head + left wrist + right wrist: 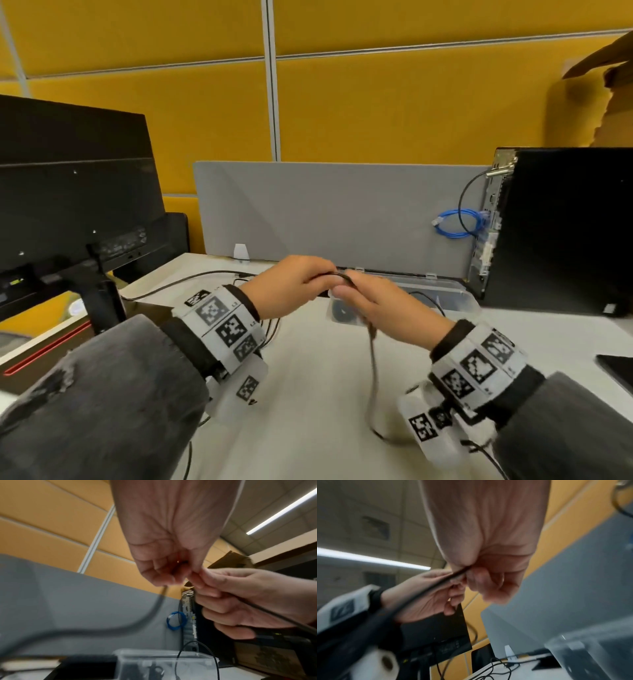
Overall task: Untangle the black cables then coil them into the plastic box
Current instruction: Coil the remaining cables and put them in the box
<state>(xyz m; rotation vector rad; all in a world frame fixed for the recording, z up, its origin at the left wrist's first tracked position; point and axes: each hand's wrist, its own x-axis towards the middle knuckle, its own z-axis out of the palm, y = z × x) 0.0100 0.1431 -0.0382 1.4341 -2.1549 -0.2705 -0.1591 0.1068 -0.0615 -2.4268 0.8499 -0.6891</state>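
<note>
Both hands meet just in front of the plastic box [455, 297], raised off the desk [308, 394]. Left hand [291, 284] and right hand [383, 308] each curl their fingers round the same black cable [371, 370], fingertips touching. Cable drops from the right hand toward the desk. Another black coil lies inside the box.
</note>
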